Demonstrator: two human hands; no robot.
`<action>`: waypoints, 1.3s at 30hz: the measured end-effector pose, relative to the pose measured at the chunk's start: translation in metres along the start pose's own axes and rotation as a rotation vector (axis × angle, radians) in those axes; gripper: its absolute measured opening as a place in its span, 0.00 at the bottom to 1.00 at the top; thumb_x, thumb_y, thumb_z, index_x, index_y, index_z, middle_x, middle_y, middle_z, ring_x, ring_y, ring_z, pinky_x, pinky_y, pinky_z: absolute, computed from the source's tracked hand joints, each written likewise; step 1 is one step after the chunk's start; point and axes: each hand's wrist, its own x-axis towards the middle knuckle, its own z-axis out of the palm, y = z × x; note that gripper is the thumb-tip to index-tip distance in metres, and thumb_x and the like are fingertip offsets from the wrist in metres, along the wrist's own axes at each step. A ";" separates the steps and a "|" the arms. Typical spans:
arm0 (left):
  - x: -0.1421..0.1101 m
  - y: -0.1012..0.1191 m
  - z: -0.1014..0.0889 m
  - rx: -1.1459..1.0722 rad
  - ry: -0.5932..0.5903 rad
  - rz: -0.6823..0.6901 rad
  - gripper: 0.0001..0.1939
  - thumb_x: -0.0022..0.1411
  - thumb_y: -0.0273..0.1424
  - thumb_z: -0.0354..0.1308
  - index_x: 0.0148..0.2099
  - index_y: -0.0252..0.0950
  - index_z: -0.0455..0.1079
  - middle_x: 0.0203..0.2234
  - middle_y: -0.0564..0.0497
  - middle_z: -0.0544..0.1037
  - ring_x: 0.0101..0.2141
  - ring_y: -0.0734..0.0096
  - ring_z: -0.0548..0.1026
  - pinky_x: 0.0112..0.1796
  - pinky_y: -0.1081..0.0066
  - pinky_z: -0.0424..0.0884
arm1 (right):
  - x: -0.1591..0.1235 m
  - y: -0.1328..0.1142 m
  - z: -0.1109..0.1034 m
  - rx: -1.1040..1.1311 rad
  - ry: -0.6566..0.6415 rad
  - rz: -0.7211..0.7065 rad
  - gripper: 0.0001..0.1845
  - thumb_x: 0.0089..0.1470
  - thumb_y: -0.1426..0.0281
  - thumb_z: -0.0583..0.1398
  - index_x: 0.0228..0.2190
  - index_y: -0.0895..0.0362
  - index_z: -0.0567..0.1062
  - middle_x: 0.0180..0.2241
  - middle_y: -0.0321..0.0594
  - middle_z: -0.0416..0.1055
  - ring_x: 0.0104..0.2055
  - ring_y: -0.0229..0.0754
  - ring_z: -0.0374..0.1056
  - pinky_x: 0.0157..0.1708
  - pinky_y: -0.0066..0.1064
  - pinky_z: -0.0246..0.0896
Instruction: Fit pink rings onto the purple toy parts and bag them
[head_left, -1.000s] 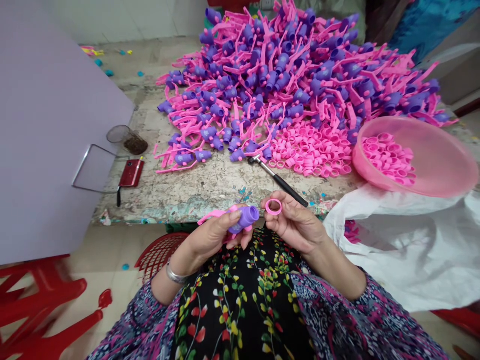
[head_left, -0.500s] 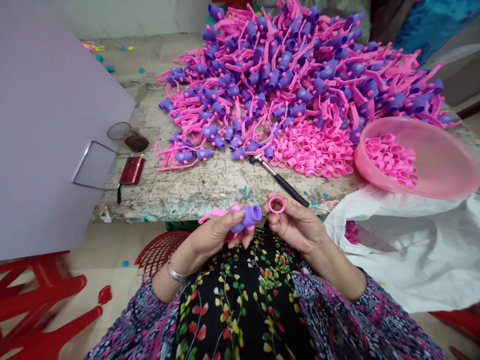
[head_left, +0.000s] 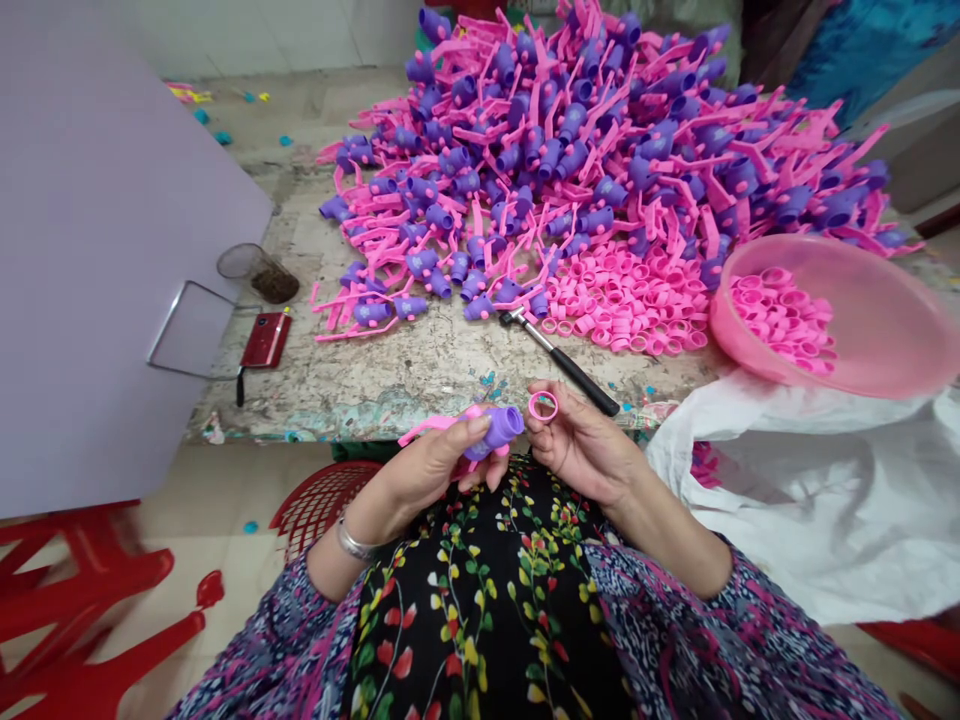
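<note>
In my left hand (head_left: 439, 455) is a purple plastic barrel-shaped piece (head_left: 500, 430) with pink arms; its open round neck points right. My right hand (head_left: 589, 445) pinches a small pink plastic ring (head_left: 543, 405) between thumb and fingers, a short gap away from that neck. Both hands are over my lap at the table's front edge. Beyond them lies a loose heap of pink rings (head_left: 626, 300), and behind it a large pile of the same purple and pink pieces (head_left: 555, 130).
A hammer (head_left: 562, 365) with a black handle lies just past my hands. At right, a pink bowl (head_left: 885, 350) holds more rings, above a white sack (head_left: 825, 520). A red phone-like object (head_left: 264, 340) and a tipped glass (head_left: 259, 273) are at left.
My right hand has moved slightly left, bringing the pink ring closer to the purple piece's neck, and the ring has tilted. My left hand has hardly moved.
</note>
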 end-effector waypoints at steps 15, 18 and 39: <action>0.004 -0.001 -0.001 -0.022 0.058 0.173 0.24 0.61 0.53 0.53 0.36 0.34 0.70 0.27 0.51 0.75 0.16 0.84 0.59 0.17 0.75 0.52 | 0.001 0.001 0.003 -0.084 0.021 -0.006 0.14 0.54 0.63 0.67 0.37 0.58 0.72 0.25 0.34 0.75 0.21 0.31 0.71 0.21 0.20 0.69; 0.003 -0.005 -0.003 0.023 0.086 0.179 0.23 0.62 0.50 0.54 0.42 0.34 0.72 0.31 0.52 0.73 0.18 0.83 0.60 0.18 0.75 0.55 | 0.002 0.004 0.003 -0.149 0.110 -0.051 0.15 0.53 0.61 0.67 0.34 0.57 0.71 0.23 0.33 0.74 0.19 0.31 0.69 0.20 0.20 0.68; 0.006 -0.007 -0.008 -0.022 0.115 0.100 0.30 0.55 0.55 0.59 0.44 0.32 0.77 0.21 0.54 0.70 0.18 0.80 0.62 0.20 0.75 0.58 | -0.004 0.008 -0.003 -0.773 0.111 -0.369 0.15 0.54 0.66 0.66 0.44 0.51 0.77 0.27 0.31 0.65 0.28 0.35 0.61 0.30 0.29 0.60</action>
